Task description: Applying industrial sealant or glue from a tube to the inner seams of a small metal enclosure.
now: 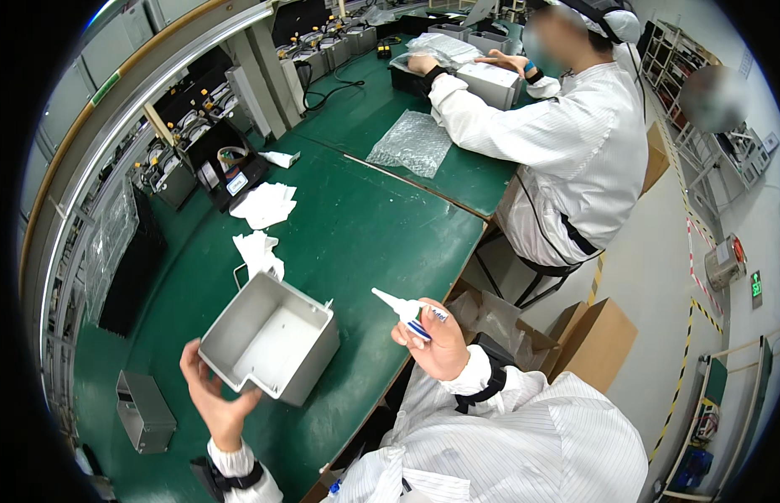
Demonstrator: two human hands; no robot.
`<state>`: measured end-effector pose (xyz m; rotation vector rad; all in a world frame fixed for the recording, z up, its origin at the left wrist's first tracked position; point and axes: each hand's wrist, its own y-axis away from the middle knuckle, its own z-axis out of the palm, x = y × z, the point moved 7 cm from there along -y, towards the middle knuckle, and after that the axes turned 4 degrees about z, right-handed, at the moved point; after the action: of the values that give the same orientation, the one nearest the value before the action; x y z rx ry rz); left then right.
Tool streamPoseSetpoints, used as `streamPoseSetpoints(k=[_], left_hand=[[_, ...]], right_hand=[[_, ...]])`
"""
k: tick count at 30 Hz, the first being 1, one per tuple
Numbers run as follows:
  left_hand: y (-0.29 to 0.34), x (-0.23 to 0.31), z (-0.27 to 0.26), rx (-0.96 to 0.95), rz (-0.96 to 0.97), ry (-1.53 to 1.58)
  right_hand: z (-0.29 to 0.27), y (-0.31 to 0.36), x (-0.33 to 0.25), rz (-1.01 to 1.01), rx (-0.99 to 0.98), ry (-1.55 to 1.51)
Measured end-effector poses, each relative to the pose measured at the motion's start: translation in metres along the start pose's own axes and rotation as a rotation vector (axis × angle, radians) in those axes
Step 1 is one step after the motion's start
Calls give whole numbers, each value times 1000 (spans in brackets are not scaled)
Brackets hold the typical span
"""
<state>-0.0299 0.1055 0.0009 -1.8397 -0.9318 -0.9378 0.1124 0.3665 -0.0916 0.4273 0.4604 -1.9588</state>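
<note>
A grey open-topped metal box (310, 352) sits tilted toward me on the green table, its pale inside showing and a notch in its near rim. My left hand (218, 407) grips the box's near left corner, thumb on the near side and fingers round the left. Held up right of the box, above the table's edge, is a small white squeeze bottle (404, 311) with a long pointed nozzle and blue marks. My right hand (440, 344) is closed round this bottle, its nozzle pointing left toward the box but apart from it.
Crumpled white paper (260, 251) lies behind the box, near a black bin (230, 180) and a white tube (280, 158). A smaller grey housing (145, 411) stands at left. Across the table a co-worker (566, 126) handles another box (490, 82) beside bubble wrap (411, 142). Cartons (595, 339) stand at right.
</note>
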Motion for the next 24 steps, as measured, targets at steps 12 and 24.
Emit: streamPoseSetpoints(k=[12, 24], left_hand=[[97, -59, -85, 45, 8, 90], [127, 49, -32, 139, 124, 201]], right_hand=[[55, -1, 85, 390, -112, 260], [116, 14, 114, 363, -262, 311]])
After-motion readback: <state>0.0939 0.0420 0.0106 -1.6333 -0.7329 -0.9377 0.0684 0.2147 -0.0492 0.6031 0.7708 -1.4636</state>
